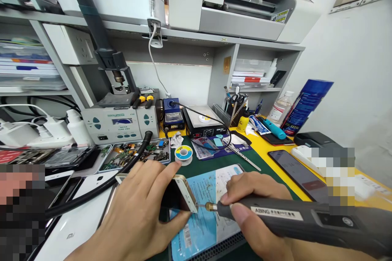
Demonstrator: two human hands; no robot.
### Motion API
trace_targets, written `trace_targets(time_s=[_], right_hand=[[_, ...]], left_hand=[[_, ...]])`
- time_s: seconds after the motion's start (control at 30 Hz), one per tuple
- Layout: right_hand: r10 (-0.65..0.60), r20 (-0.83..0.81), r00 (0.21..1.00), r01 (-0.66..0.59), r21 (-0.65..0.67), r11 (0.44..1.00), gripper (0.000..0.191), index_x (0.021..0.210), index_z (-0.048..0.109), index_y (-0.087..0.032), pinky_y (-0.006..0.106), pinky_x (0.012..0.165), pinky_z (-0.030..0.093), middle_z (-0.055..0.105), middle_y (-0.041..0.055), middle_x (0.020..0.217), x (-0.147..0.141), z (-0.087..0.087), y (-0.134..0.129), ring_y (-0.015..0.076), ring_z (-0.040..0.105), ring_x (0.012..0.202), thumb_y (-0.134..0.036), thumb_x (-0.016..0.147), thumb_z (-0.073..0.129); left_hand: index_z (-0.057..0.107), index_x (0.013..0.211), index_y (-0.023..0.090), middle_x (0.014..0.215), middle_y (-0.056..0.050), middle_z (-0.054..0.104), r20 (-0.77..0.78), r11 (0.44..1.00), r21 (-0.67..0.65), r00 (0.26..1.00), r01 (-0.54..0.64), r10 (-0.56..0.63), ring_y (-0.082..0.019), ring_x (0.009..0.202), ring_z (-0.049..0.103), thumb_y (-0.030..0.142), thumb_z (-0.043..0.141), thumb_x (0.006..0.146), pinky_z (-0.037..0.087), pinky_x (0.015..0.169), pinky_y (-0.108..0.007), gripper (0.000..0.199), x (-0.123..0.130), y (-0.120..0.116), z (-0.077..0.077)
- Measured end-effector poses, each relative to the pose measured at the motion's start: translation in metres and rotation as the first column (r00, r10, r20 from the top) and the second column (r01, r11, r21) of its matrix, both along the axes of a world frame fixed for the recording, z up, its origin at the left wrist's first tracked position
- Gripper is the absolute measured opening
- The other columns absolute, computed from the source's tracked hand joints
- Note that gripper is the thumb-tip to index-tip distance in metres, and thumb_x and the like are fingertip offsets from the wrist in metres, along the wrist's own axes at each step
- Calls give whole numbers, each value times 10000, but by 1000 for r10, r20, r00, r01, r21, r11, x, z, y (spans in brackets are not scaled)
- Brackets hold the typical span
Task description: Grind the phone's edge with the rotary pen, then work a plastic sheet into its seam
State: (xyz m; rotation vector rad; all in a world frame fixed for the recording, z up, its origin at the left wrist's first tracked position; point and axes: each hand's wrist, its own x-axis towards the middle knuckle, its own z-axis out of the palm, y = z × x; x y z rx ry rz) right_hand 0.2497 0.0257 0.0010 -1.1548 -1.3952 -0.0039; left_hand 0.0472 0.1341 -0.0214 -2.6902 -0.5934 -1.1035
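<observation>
My left hand [143, 208] grips a phone [179, 193] tilted up on its side above a blue packet [205, 179] at the counter [260, 142]; my right hand [263, 185], set apart from it, is clamped around a grey power tool [281, 212]. The tool's thin tip [200, 205] sits right at the phone's end, though whether they touch I cannot tell. A slip of my right hand could skid it into the screen; a loose left grip could let the phone twist. My thumb [179, 221], close by, could get nicked.
</observation>
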Motion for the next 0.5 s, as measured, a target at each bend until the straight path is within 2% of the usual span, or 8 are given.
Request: trace_targets(time_s=[0.07, 0.2, 0.37, 0.5], right_hand=[[6, 28, 1000, -5, -36, 999, 115, 671, 682, -259, 281, 590, 509, 712, -21, 603, 2, 10, -3, 158, 661, 519, -211, 706, 584], [72, 116, 991, -43, -236, 971, 123, 724, 715, -241, 271, 580, 542, 735, 8, 652, 3, 27, -11, 167, 665, 521, -166, 715, 617], [4, 27, 1000, -3, -44, 999, 102, 654, 674, -243, 281, 515, 513, 679, 12, 570, -1, 12, -4, 175, 634, 478, -249, 727, 603], [10, 42, 999, -7, -69, 998, 110, 661, 666, -251, 285, 533, 522, 683, 3, 567, 0, 5, -1, 171, 628, 471, -268, 750, 602]], left_hand=[[500, 1330, 101, 969, -77, 545, 3, 1000, -1, 1000, 7, -7, -262, 865, 540, 229, 715, 803, 461, 792, -415, 583, -1, 0, 0], [508, 1317, 90, 962, -75, 539, 12, 1000, 24, 1000, 6, -6, -259, 860, 531, 240, 721, 799, 452, 784, -408, 579, -1, -1, 2], [497, 1346, 89, 972, -76, 545, -7, 1000, 11, 1000, -10, 10, -260, 858, 532, 253, 747, 784, 454, 775, -406, 636, 0, -1, 2], [493, 1359, 104, 982, -71, 550, -14, 1000, -14, 1000, -15, 15, -264, 874, 539, 256, 764, 770, 457, 794, -410, 666, -1, 0, 1]])
